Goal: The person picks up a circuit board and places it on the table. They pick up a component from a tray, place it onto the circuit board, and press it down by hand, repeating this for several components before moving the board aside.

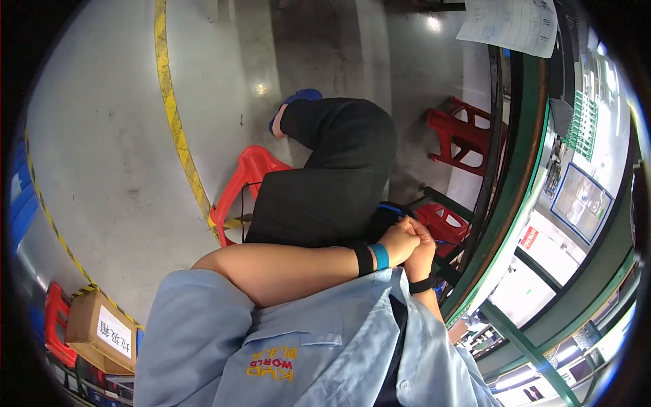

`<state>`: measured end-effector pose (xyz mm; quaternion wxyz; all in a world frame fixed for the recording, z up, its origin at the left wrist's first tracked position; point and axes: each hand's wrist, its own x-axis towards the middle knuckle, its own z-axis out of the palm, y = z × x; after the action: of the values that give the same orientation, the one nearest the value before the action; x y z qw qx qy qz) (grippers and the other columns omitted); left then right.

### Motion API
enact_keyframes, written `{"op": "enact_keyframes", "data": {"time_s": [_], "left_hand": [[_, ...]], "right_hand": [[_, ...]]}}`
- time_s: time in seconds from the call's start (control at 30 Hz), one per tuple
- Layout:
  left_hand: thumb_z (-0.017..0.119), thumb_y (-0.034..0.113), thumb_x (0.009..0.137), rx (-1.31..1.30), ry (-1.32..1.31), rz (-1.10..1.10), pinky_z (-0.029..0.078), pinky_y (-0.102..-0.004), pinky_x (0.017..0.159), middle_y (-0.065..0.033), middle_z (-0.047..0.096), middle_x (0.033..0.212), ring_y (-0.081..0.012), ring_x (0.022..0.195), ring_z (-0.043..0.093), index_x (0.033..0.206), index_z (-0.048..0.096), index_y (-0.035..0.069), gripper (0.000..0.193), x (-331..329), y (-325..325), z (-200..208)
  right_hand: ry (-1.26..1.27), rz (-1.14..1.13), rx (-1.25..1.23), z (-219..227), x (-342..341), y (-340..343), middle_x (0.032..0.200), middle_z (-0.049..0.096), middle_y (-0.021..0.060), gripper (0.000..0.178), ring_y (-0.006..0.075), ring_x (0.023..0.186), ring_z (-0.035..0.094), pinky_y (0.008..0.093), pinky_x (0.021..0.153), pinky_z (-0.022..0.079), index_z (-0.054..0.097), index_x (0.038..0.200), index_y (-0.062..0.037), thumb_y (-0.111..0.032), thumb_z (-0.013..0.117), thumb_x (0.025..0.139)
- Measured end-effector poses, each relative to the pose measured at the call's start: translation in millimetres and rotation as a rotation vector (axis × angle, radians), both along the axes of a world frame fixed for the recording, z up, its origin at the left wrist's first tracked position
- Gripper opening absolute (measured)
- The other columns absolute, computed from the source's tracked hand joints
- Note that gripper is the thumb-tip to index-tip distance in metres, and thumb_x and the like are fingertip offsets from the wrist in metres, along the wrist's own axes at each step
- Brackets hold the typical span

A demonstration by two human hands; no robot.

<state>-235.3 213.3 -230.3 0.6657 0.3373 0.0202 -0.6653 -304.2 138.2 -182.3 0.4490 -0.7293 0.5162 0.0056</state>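
My left forearm crosses from the left, with a black band [364,259] and a teal band [380,256] at the wrist. My left hand [399,243] is closed, its fingers curled in against my right hand [422,248]. The right hand is closed too, and the two touch in front of my shirt. Whatever the fingers hold, if anything, is hidden. Around the right wrist sits another black band [422,284]. Just beyond the hands is a dark trouser leg [305,203], bent at the knee.
Along the right runs a green-edged workbench [522,183] with a blue-framed sheet [582,202]. Red stools stand by it [468,139] and near the leg [254,163]. Yellow-black tape [178,129] marks the grey floor. A cardboard box [102,332] is at the lower left.
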Motion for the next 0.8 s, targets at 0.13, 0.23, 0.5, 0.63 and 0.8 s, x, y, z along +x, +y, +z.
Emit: {"op": "enact_keyframes", "data": {"time_s": [0.13, 0.23, 0.5, 0.63, 0.8], "left_hand": [[0.056, 0.019, 0.085, -0.081, 0.054, 0.068, 0.045, -0.0269, 0.088, -0.0084, 0.064, 0.100, -0.0187, 0.096, 0.059, 0.121, 0.054, -0.003, 0.042, 4, 4, 2], [0.056, 0.019, 0.085, -0.126, 0.149, 0.155, 0.045, -0.0269, 0.085, -0.0067, 0.063, 0.097, -0.0167, 0.092, 0.059, 0.108, 0.059, -0.002, 0.031, 9, 11, 9], [0.061, 0.023, 0.087, 0.042, 0.179, 0.005, 0.045, -0.0299, 0.078, -0.0041, 0.062, 0.096, -0.0165, 0.088, 0.058, 0.110, 0.061, 0.008, 0.028, 18, 10, -2], [0.060, 0.025, 0.088, 0.212, 0.233, 0.004, 0.044, -0.0339, 0.080, -0.0030, 0.061, 0.103, -0.0172, 0.091, 0.056, 0.114, 0.059, 0.013, 0.028, 28, 10, -8], [0.056, 0.024, 0.088, 0.328, 0.352, -0.052, 0.044, -0.0390, 0.085, -0.0043, 0.062, 0.108, -0.0211, 0.097, 0.056, 0.114, 0.059, 0.010, 0.029, 29, -5, -32]], "right_hand": [[-0.036, 0.011, -0.010, 0, -1, 1, 0.102, 0.068, 0.0074, 0.020, 0.0109, 0.088, 0.061, 0.0254, 0.080, 0.049, 0.064, 0.112, 0.0035, -0.005, 0.058, 0.095], [-0.054, 0.022, -0.029, -2, -6, 2, 0.103, 0.068, 0.0073, 0.021, 0.0111, 0.088, 0.061, 0.0253, 0.081, 0.049, 0.063, 0.114, 0.0036, -0.004, 0.057, 0.095], [-0.150, -0.022, -0.212, -8, -9, 2, 0.097, 0.066, 0.0038, 0.020, 0.0094, 0.084, 0.060, 0.0227, 0.078, 0.048, 0.063, 0.113, 0.0039, -0.004, 0.057, 0.095], [-0.208, -0.076, -0.160, 5, -16, 8, 0.094, 0.065, 0.0026, 0.022, 0.0083, 0.085, 0.059, 0.0223, 0.077, 0.048, 0.062, 0.114, 0.0038, -0.001, 0.059, 0.094], [-0.146, 0.067, -0.220, 36, -35, 28, 0.092, 0.064, 0.0038, 0.024, 0.0093, 0.088, 0.060, 0.0228, 0.079, 0.048, 0.063, 0.115, 0.0024, 0.004, 0.060, 0.091]]}}
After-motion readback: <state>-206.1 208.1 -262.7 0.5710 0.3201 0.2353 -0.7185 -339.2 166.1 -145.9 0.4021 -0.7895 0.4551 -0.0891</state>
